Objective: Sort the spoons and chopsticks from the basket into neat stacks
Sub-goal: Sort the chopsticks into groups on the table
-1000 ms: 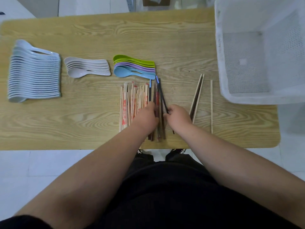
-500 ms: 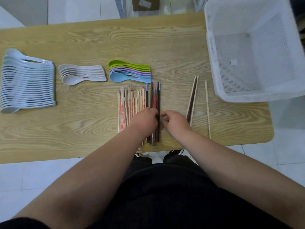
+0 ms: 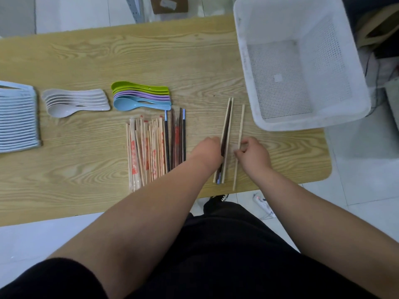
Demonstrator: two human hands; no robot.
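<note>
Table [image 3: 194,61]: wooden top, near edge at 6 o'clock.
Right hand [image 3: 253,155]: pinches single chopstick [image 3: 241,124], 1 o'clock.
Left hand [image 3: 208,151]: against loose bunch [image 3: 227,121]; grip unclear.
Risk: a nudge could roll the bunch off the edge.
Basket [image 3: 302,125]: empty, 2 o'clock.

Spoons [image 3: 75,101] sit in tidy piles. Most chopsticks [image 3: 151,147] lie side by side; loose chopsticks [image 3: 228,121] lie nearer the white basket [image 3: 246,61].
</note>
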